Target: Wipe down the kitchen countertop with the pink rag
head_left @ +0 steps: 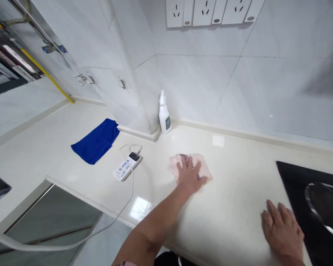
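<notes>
My left hand [189, 176] lies on a thin pale pink cloth [204, 168], pressing it against the white countertop [233, 173]. Its fingers are spread wide, and a dark printed patch of the cloth shows between them. Farther right, my right hand [283, 229] rests palm down on the counter beside the black cooktop [294, 192]. The fingers there are stretched out and hold nothing.
A white spray bottle [164, 116] stands in the wall corner. Left of the cloth lies a white power bank [127, 167], its white cable [105, 227] running over the counter's front edge. A folded blue cloth [96, 142] lies farther left. Wall sockets [207, 13] hang above.
</notes>
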Action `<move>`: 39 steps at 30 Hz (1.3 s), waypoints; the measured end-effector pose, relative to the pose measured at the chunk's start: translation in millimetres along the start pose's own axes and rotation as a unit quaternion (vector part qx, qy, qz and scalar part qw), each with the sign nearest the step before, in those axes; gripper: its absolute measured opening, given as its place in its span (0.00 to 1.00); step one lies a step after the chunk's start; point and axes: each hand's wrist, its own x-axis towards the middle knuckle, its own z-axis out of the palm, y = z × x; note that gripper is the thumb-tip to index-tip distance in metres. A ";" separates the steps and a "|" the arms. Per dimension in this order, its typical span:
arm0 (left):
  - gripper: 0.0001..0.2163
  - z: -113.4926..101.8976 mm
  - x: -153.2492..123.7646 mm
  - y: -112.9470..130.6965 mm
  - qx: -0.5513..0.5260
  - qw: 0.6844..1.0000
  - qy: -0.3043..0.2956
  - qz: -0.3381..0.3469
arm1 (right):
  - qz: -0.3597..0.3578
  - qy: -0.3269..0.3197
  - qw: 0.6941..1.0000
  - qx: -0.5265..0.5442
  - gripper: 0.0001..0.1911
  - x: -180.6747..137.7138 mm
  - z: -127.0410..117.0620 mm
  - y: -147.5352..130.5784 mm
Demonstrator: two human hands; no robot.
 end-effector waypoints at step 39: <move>0.44 89.7 -239.3 65.3 0.080 0.956 -0.079 0.272 | 0.009 -0.025 0.997 0.076 0.43 7.9 2.7 0.6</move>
